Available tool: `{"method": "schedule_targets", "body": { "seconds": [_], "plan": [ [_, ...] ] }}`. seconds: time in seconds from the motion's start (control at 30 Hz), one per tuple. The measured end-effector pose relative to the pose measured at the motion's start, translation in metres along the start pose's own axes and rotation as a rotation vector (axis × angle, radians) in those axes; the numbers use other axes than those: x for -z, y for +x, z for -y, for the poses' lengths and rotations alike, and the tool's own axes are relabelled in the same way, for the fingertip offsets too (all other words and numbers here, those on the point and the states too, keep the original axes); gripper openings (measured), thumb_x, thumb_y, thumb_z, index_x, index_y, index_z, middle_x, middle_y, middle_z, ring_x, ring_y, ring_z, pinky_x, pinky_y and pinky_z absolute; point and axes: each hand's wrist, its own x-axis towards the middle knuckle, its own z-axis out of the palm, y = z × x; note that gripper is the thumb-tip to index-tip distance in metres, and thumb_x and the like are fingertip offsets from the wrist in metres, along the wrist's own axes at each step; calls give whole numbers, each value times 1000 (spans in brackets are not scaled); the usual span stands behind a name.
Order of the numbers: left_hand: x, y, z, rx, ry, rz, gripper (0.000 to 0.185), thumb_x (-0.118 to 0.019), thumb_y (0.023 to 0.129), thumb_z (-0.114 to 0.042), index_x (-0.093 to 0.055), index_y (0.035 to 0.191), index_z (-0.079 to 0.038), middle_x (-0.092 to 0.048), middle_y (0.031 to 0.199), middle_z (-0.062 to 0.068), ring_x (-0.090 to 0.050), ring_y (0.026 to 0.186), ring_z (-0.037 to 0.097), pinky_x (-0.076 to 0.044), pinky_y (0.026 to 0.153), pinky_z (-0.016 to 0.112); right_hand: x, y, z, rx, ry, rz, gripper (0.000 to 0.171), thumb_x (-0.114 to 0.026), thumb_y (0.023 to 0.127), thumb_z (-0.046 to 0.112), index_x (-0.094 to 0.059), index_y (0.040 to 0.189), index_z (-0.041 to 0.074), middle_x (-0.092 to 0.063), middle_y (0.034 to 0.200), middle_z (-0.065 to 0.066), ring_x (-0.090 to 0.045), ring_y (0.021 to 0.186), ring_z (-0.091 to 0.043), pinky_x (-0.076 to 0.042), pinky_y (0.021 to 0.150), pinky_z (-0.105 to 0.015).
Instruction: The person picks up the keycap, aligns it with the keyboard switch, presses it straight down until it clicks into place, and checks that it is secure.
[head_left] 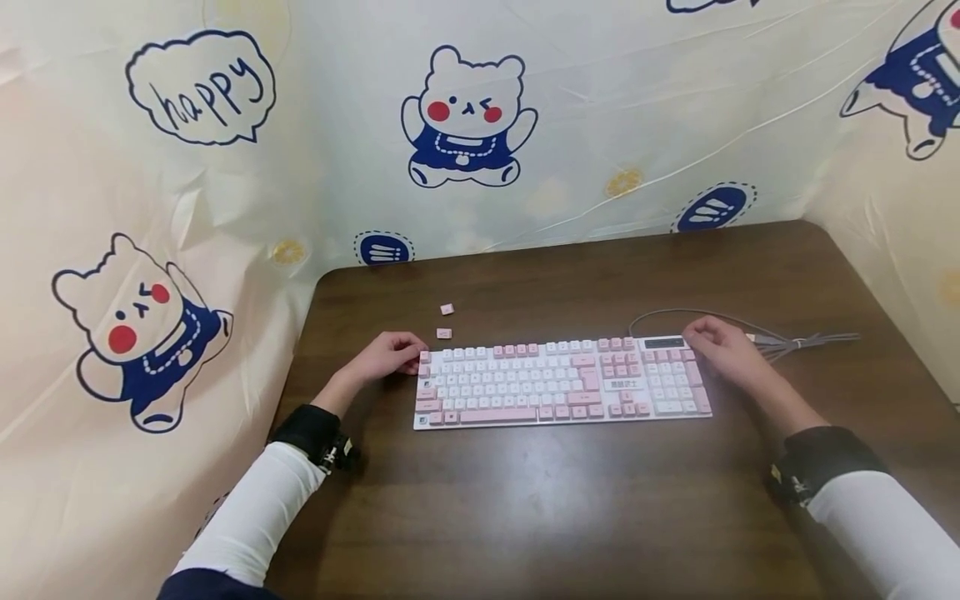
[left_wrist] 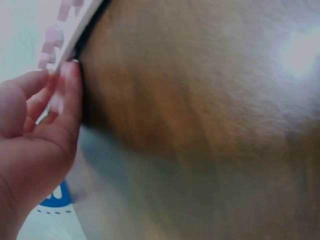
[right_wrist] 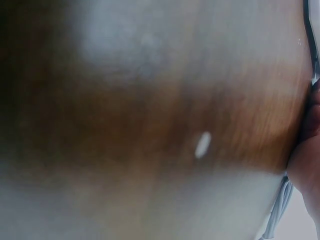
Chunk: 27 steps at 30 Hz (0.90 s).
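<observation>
A pink-and-white keyboard is on the brown table, its long side facing me. My left hand pinches its far left corner, thumb on the keycap side and fingers underneath, as the left wrist view confirms. At the far right corner my right hand grips the keyboard's edge with thumb and fingers; the right wrist view shows only part of that hand. Two loose pink keycaps lie behind the keyboard's left end, one nearer and one farther.
A bundled grey cable lies beyond my right hand, one loop running behind the keyboard. Printed cloth hangs behind the table and along its left and right sides. Dark bands with small cameras circle both wrists.
</observation>
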Motion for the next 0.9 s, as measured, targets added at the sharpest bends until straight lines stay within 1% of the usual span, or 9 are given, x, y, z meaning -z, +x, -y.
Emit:
{"method": "schedule_targets", "body": {
  "seconds": [0.13, 0.27, 0.37, 0.47, 0.53, 0.6, 0.7, 0.8, 0.9],
  "plan": [
    [2, 2, -6, 1, 39, -1, 29, -56, 109, -20, -67, 123, 3, -66, 106, 17, -67, 88, 22, -61, 81, 31, -1, 2, 1, 7, -18, -4, 49, -48, 110, 43, -54, 130, -1, -57, 73, -7, -54, 57, -22, -44, 50, -34],
    [2, 6, -12, -29, 115, -53, 27, -60, 108, -22, -68, 122, -1, -67, 110, 17, -67, 91, 25, -61, 82, 35, -1, 3, 1, 5, -28, -10, 49, -47, 110, 44, -54, 130, -1, -56, 72, -7, -54, 56, -23, -44, 50, -34],
    [0, 10, -18, -82, 209, -110, 24, -65, 104, -21, -69, 122, -5, -69, 111, 15, -65, 93, 27, -59, 85, 39, -1, 3, 0, 6, -25, -12, 48, -48, 110, 43, -54, 130, -1, -55, 71, -6, -54, 56, -22, -44, 50, -34],
    [-4, 14, -25, -152, 309, -162, 23, -69, 101, -17, -71, 122, -9, -69, 112, 12, -62, 97, 28, -54, 91, 43, -1, 2, 0, 13, -23, -11, 46, -48, 111, 41, -55, 129, -1, -54, 70, -5, -53, 55, -22, -43, 50, -34],
    [-7, 17, -29, -201, 362, -178, 22, -70, 100, -14, -72, 122, -9, -68, 116, 11, -59, 102, 28, -52, 96, 46, -1, 2, 0, 16, -21, -12, 45, -48, 111, 40, -55, 130, -1, -54, 69, -4, -53, 55, -21, -43, 50, -34],
    [-9, 19, -33, -235, 416, -180, 21, -70, 100, -12, -74, 121, -10, -67, 118, 10, -59, 104, 28, -52, 98, 47, -1, 2, 0, 14, -18, -14, 45, -48, 111, 39, -55, 130, -1, -53, 69, -4, -53, 55, -21, -42, 50, -34],
    [-12, 23, -38, -266, 515, -165, 21, -69, 100, -11, -75, 121, -10, -66, 120, 10, -59, 103, 27, -52, 97, 46, -1, 1, 0, 13, -13, -14, 45, -48, 111, 39, -54, 130, -1, -53, 69, -4, -52, 54, -20, -42, 50, -33],
    [-15, 25, -43, -269, 594, -151, 23, -70, 100, -11, -74, 123, -10, -66, 120, 10, -60, 101, 26, -53, 93, 45, -1, 1, 0, 12, -13, -11, 46, -47, 111, 40, -54, 130, -1, -53, 69, -4, -52, 55, -20, -42, 49, -34],
    [-17, 27, -45, -258, 625, -141, 25, -72, 99, -12, -73, 124, -9, -66, 120, 10, -60, 99, 26, -53, 90, 44, -1, 0, 0, 3, -13, -12, 46, -47, 111, 41, -54, 130, -1, -53, 69, -4, -52, 55, -21, -42, 49, -34]
  ]
}}
